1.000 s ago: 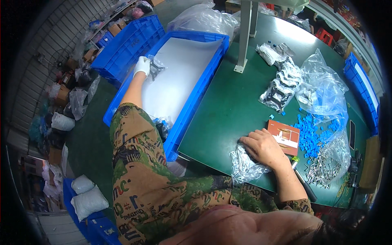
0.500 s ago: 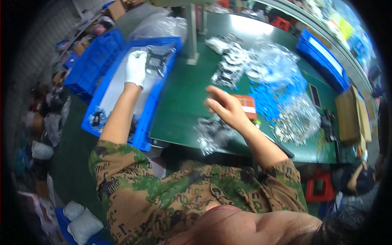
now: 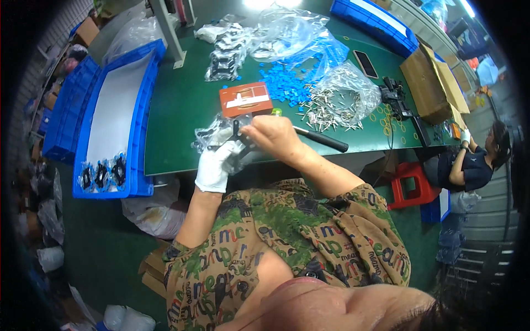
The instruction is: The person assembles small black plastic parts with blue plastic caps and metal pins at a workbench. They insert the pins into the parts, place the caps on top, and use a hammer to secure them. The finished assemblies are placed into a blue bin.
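Note:
My left hand (image 3: 214, 167), in a white glove, is closed around a flat black part (image 3: 236, 128) at the front edge of the green table. Crumpled clear plastic film (image 3: 205, 136) lies around the part. My bare right hand (image 3: 271, 135) is curled in a pinch at the part's right side. Its fingertips partly hide what they grip. Just beyond my hands is an orange-red box (image 3: 247, 98) with a white label. A black-handled tool (image 3: 322, 140) lies right of my right hand.
A long blue tray (image 3: 148, 94) at left holds several black parts with blue bits (image 3: 101, 175). Blue pieces (image 3: 284, 83), metal pins (image 3: 331, 107) and bagged parts (image 3: 225, 59) cover the table's far side. A phone (image 3: 365, 64), cardboard box (image 3: 428, 83), red stool (image 3: 411, 186) and another person (image 3: 479, 165) are at right.
My left hand has come from the tray's far end to the table's front edge; the bagged part there is gone. My right hand has closed from open fingers and met it. The view has shifted right.

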`<state>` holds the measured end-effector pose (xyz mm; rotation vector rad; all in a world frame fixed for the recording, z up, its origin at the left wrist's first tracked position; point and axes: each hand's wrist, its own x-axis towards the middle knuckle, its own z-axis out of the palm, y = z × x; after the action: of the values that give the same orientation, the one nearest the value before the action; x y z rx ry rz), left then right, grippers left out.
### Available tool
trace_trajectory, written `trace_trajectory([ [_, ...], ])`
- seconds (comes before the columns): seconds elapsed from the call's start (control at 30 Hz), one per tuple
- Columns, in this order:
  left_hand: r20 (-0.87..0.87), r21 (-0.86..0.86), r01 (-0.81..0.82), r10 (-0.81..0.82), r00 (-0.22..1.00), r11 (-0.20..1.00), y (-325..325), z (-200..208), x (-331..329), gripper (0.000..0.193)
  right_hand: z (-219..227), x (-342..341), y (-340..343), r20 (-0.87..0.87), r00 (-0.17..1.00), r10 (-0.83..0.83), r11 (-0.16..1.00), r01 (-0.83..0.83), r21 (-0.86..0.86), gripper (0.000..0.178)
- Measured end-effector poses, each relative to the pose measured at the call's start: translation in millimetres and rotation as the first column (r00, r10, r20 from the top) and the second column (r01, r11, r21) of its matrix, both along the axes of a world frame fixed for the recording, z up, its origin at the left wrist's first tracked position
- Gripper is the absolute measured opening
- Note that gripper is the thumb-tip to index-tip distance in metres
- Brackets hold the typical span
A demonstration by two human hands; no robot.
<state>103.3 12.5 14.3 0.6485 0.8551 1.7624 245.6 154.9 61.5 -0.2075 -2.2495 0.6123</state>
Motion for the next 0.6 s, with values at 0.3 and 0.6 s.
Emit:
trace_trajectory([
  [0.3, 0.531, 0.009, -0.053, 0.04, 0.846, 0.999, 21, 5, 1, 0.022, -15, -4, 27, -0.555, 0.798, -0.235, -0.209, -0.599, -0.773, 0.023],
  [0.6, 0.332, -0.031, -0.357, 0.346, 0.878, 0.934, -19, 15, -33, 0.03, 62, 1, 182, -0.276, 0.914, -0.297, 0.893, 0.368, 0.257, 0.007],
])
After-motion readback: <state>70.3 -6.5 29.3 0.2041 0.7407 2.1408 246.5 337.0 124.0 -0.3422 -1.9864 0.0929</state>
